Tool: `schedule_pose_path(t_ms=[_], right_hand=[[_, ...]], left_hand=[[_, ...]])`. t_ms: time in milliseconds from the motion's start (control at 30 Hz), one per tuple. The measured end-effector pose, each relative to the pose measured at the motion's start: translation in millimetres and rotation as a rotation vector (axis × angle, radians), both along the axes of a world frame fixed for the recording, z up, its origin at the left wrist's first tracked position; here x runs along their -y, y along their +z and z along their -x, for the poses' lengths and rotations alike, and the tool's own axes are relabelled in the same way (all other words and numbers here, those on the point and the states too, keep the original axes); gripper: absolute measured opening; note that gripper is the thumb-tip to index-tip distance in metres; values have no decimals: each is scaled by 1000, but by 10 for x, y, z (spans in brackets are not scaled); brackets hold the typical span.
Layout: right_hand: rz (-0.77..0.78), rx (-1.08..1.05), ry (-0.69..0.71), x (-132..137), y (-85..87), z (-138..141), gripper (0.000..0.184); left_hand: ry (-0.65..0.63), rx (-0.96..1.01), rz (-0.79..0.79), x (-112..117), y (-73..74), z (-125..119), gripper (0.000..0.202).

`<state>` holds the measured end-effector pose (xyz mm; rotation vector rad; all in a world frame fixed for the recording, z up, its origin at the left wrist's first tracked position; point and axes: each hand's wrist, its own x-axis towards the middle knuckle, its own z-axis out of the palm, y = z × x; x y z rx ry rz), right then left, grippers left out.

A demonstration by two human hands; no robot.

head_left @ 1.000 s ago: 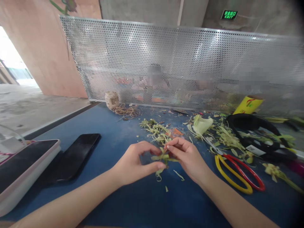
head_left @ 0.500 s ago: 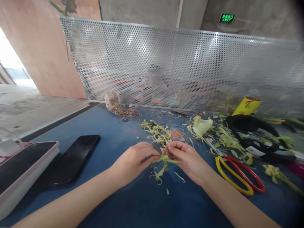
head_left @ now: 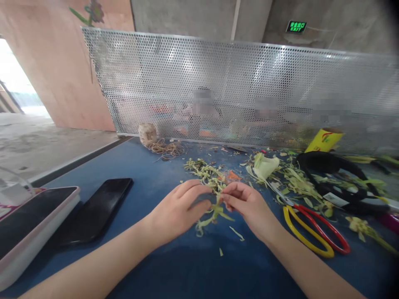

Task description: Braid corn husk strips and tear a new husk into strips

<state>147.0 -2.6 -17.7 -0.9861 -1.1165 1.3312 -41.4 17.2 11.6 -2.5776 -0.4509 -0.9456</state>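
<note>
One green husk strip (head_left: 217, 211) lies left of the scissors (head_left: 293, 204), running near to far, pinched far-end by the nearer right hand (head_left: 251, 205), the left hand (head_left: 179, 209) loosely curled, thumb and forefinger apart.

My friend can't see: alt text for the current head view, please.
Left hand and right hand close together at a pale green plant piece over a blue table. Scissors lie to the right, a black phone to the left; a perforated metal screen stands behind.
</note>
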Motion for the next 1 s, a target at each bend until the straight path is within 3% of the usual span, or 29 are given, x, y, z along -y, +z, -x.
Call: schedule_pose_path(t_ms=[133, 200, 267, 467, 600, 700, 867, 1000], right_hand=[[-58, 94, -1, -6, -40, 30, 15], [-42, 101, 13, 4, -45, 49, 17], [-23, 81, 12, 14, -36, 63, 20], [65, -39, 27, 37, 27, 65, 35], [104, -27, 115, 55, 43, 67, 40], [105, -4, 229, 59, 27, 68, 41], [111, -40, 309, 49, -6, 61, 41], [157, -91, 387, 58, 6, 59, 46]], left_hand=[[-139, -169, -331, 59, -8, 13, 14], [-169, -229, -374, 75, -11, 23, 15], [-164, -230, -296, 80, -3, 26, 15], [-180, -105, 152, 41, 19, 31, 18], [-154, 2, 398, 3, -25, 44, 16], [-176, 41, 463, 4, -41, 39, 13], [-233, 31, 429, 41, -37, 55, 11], [-330, 49, 531, 56, -48, 66, 17]])
